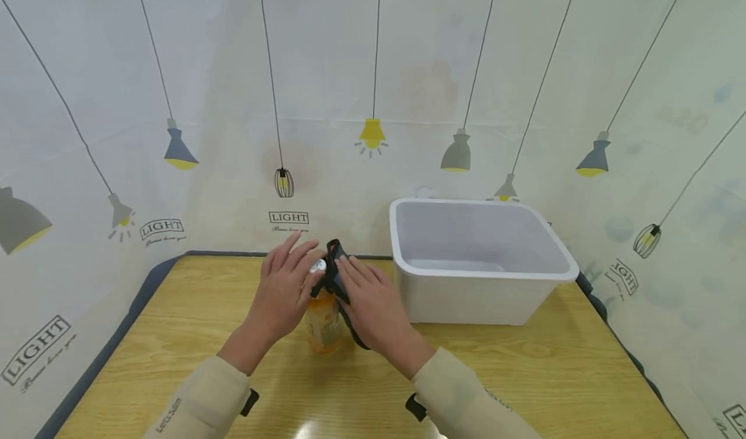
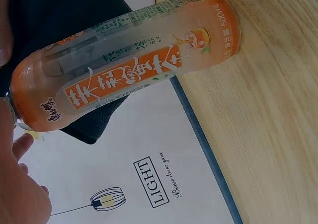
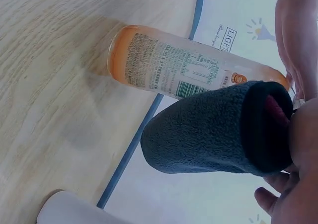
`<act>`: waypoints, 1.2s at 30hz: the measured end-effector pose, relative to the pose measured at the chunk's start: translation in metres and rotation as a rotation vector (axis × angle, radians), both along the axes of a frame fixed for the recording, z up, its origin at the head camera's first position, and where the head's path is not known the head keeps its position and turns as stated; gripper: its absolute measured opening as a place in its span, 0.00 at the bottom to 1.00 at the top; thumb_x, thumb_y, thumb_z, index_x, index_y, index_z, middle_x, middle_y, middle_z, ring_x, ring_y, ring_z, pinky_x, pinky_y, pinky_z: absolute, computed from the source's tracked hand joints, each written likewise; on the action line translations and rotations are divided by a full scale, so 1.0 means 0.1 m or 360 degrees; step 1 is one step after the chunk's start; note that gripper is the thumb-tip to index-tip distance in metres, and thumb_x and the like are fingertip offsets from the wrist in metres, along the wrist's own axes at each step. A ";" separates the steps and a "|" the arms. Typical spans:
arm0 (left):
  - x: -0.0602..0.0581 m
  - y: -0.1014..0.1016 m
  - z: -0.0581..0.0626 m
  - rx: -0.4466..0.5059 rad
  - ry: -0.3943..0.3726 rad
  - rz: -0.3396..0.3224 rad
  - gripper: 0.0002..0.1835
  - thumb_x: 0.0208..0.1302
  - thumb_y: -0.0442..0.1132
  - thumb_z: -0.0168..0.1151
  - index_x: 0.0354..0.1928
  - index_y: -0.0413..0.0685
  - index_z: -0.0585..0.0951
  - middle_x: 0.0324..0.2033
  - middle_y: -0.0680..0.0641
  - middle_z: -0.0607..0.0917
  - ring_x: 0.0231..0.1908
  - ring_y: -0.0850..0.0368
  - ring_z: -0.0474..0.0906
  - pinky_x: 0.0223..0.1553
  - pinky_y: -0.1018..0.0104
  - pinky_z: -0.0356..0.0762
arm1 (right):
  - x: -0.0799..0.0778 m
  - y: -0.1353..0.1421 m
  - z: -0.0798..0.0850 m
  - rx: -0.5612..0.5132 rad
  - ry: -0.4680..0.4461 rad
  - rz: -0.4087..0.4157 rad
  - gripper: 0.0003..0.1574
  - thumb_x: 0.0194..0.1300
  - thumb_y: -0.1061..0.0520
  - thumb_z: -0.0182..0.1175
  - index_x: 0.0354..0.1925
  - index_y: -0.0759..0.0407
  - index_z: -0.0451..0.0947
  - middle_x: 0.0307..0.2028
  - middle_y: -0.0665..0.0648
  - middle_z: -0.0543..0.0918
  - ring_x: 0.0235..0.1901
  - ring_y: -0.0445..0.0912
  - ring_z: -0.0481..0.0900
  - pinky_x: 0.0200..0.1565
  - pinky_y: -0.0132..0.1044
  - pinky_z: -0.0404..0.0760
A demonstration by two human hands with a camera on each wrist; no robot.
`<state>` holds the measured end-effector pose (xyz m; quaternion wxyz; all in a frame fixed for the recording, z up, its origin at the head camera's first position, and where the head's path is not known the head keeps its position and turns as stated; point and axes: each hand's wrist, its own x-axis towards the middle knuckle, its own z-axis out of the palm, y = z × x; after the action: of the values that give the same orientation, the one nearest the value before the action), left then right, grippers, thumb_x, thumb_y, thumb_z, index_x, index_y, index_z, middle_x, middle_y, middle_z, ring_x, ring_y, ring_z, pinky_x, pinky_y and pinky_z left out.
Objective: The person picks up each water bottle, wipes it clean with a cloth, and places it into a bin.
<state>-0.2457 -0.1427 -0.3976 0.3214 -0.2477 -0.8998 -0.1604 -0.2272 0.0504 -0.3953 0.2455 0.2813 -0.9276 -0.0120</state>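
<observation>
A clear plastic drink bottle (image 1: 322, 330) with an orange label stands upright on the table. My left hand (image 1: 281, 291) grips it around the neck, just by the white cap (image 1: 318, 266). Its label (image 2: 124, 77) faces the left wrist camera, reading 500mL near the base. Right beside the bottle, my right hand (image 1: 374, 306) holds a dark fleece pouch (image 3: 198, 129) near its open mouth. Something reddish shows inside that mouth. In the head view, both hands partly cover the pouch and the bottle's neck.
A large white plastic bin (image 1: 466, 300) stands behind and to the right of my right hand. The wooden table (image 1: 175, 361) has a dark blue edge. Behind it hangs a pale cloth (image 1: 326, 102) printed with lamps.
</observation>
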 end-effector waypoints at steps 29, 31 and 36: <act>-0.02 -0.02 -0.02 0.0066 -0.0064 -0.0036 0.19 0.75 0.51 0.45 0.59 0.53 0.76 0.66 0.47 0.73 0.74 0.46 0.53 0.67 0.45 0.52 | 0.03 0.05 -0.73 0.0520 -0.0351 -0.0160 0.33 0.74 0.38 0.46 0.71 0.49 0.65 0.71 0.45 0.66 0.71 0.40 0.63 0.69 0.39 0.64; -0.02 -0.02 -0.02 0.0066 -0.0061 -0.0035 0.19 0.75 0.51 0.45 0.59 0.53 0.76 0.66 0.47 0.73 0.74 0.46 0.53 0.68 0.45 0.52 | 0.02 0.05 -0.79 0.0547 -0.0438 -0.0157 0.33 0.75 0.38 0.44 0.71 0.48 0.64 0.71 0.44 0.66 0.72 0.40 0.63 0.70 0.39 0.64; -0.03 0.00 -0.02 0.0075 -0.0047 -0.0040 0.19 0.75 0.51 0.46 0.59 0.53 0.76 0.65 0.47 0.74 0.74 0.46 0.53 0.68 0.45 0.52 | -0.03 0.09 -0.88 0.0428 -0.0574 -0.0129 0.32 0.75 0.40 0.46 0.71 0.49 0.64 0.71 0.45 0.66 0.71 0.41 0.64 0.69 0.41 0.65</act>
<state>-0.2483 -0.1428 -0.4000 0.3119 -0.2490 -0.8972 -0.1890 -0.2304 0.0591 -0.4828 0.0354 0.2716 -0.9570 -0.0950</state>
